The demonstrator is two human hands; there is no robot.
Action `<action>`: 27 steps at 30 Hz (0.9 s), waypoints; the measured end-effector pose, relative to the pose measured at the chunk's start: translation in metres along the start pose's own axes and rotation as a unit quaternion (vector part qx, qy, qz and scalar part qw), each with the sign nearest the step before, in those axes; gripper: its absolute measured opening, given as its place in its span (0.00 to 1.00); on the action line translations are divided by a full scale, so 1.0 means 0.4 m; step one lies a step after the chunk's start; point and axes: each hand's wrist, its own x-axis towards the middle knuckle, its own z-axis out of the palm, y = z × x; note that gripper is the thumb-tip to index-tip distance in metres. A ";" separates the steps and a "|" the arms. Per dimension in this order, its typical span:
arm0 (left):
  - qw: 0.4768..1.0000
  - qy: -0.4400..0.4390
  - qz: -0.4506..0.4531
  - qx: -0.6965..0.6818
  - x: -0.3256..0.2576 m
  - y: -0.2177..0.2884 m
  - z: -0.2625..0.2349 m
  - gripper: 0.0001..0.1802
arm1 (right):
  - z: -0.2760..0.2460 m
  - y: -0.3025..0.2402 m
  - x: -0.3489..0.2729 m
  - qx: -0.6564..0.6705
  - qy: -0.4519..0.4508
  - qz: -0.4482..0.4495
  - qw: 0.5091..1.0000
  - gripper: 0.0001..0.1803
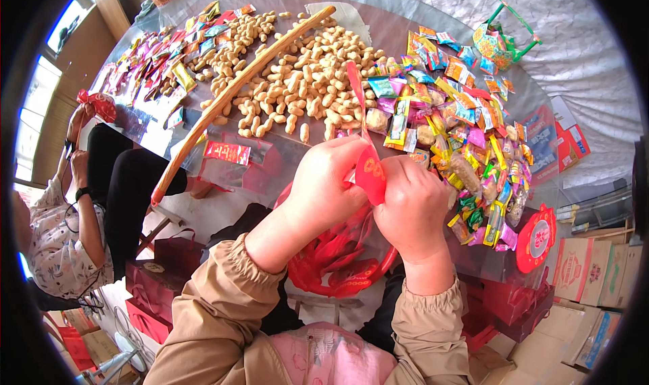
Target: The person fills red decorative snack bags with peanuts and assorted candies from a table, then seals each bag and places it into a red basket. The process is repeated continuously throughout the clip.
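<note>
My left hand [326, 181] and my right hand [414, 199] are close together above the near edge of the table, both closed in a pinch. Between them is a red piece with gold print [371, 173], folded or curled; whether it is paper or cloth I cannot tell. A narrow red ribbon [356, 87] runs up from it toward the peanuts. Beneath my wrists, a red-rimmed basket [389, 262] holds see-through red bags [331, 250]. Nearest beyond my hands lie unshelled peanuts [297, 81] and a heap of wrapped sweets [473, 118].
A long wooden stick [236, 101] lies slantwise across the table. More sweets [155, 54] lie far left; a green-handled basket [500, 43] stands far right. A round red tag [536, 239] lies at the right edge. Another person [67, 229] sits left, holding something red [99, 105]. Cardboard boxes [585, 267] stand right.
</note>
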 end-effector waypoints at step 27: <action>0.996 0.029 0.080 0.022 -0.007 0.002 0.013 0.13 | -0.006 -0.017 0.003 0.016 0.004 0.015 1.000 0.06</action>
